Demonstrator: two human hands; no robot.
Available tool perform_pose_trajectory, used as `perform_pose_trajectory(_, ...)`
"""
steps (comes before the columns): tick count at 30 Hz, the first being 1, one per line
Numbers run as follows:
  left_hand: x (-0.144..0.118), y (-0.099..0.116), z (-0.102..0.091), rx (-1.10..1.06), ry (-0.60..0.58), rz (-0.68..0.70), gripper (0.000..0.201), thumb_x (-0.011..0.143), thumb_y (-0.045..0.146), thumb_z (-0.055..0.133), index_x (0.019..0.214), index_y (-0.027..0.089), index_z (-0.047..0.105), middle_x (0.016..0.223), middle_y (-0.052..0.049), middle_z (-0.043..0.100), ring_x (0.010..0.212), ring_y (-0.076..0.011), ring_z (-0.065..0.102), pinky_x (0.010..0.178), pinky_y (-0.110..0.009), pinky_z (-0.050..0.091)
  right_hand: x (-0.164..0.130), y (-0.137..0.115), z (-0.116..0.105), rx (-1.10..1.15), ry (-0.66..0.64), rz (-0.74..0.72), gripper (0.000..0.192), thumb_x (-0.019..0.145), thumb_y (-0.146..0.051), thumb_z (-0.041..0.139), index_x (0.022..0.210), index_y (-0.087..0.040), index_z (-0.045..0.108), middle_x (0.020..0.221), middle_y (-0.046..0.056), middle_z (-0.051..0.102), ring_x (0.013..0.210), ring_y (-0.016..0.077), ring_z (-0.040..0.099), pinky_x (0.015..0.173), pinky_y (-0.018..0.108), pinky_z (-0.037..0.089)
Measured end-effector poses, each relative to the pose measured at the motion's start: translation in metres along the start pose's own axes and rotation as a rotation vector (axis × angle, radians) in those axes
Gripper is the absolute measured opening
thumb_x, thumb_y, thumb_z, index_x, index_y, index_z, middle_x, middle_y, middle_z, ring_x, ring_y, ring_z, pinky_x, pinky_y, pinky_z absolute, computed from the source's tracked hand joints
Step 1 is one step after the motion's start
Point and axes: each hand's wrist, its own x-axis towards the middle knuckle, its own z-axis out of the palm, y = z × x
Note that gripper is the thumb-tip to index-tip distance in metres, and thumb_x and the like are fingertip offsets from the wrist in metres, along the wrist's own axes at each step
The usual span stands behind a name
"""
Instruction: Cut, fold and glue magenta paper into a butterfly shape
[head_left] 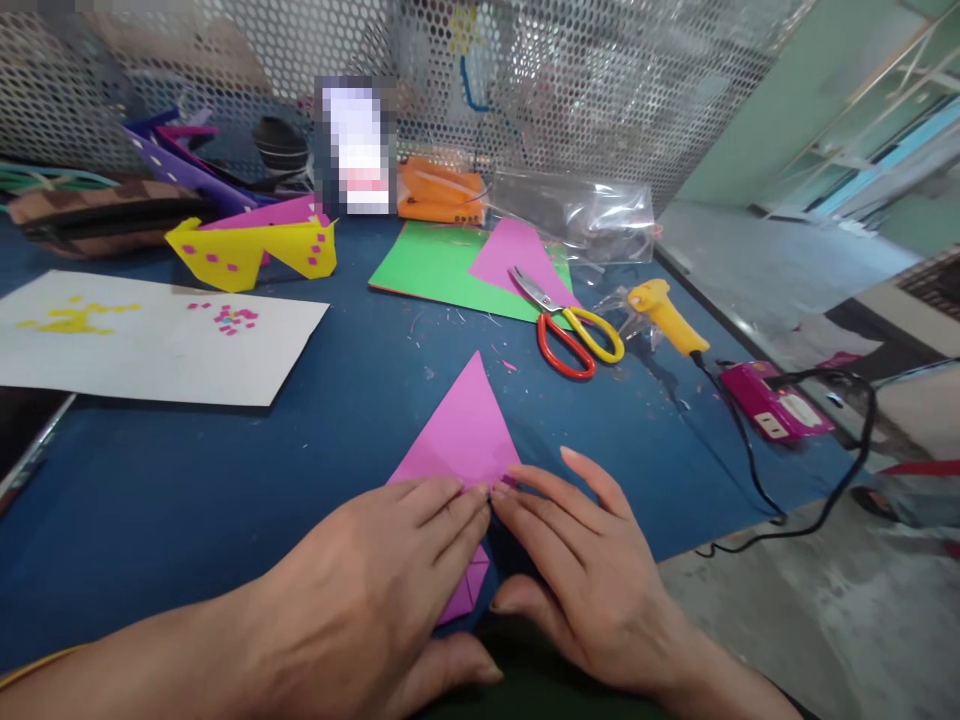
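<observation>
A folded pink paper [465, 425] lies on the blue table [187, 490], its point aimed away from me. My left hand [367, 600] lies flat on its near left part, fingers pressed down. My right hand [585, 570] rests flat on its near right part. The fingertips of both hands meet at the fold in the middle. Neither hand grips anything; both press the paper against the table. The near part of the paper is hidden under my hands.
Red-and-yellow scissors [574, 325] lie on green [431, 265] and pink sheets. A yellow glue gun [664, 315] with black cord and a pink power strip [776, 400] sit right. A white sheet [150, 340], yellow paper glasses [251, 250] and a plastic bag [585, 215] lie behind. The table edge drops off right.
</observation>
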Motion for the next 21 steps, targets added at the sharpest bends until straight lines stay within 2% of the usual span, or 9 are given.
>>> perform_pose_trajectory(6,0.004,-0.002,-0.006,-0.003,-0.017,0.025,0.062,0.103,0.053,0.033,0.114,0.003,0.069,0.110,-0.016,0.076,0.097,-0.0307,0.072,0.085,-0.042,0.060,-0.006,0.004,-0.002,0.076,0.085,0.077,0.042,0.104,-0.043,0.047,0.120,-0.009,0.066,0.115,0.009,0.077,0.126,0.0248,0.061,0.119,0.042,0.029)
perform_pose_trajectory(14,0.007,-0.006,-0.006,-0.029,0.022,0.037,0.061,0.101,0.055,0.039,0.111,0.004,0.070,0.108,-0.015,0.077,0.091,-0.0297,0.073,0.081,-0.042,0.061,-0.003,0.001,0.003,0.018,0.090,0.047,0.042,0.103,-0.044,0.049,0.118,-0.009,0.066,0.110,0.009,0.077,0.118,0.0247,0.066,0.120,0.042,0.028)
perform_pose_trajectory(21,0.003,-0.014,-0.003,-0.061,0.066,0.058,0.053,0.101,0.053,0.042,0.106,0.009,0.072,0.103,-0.013,0.078,0.084,-0.0260,0.073,0.072,-0.038,0.061,-0.001,0.001,0.003,0.029,0.119,0.072,0.037,0.102,-0.043,0.051,0.118,-0.013,0.066,0.108,0.005,0.078,0.115,0.0224,0.067,0.121,0.039,0.025)
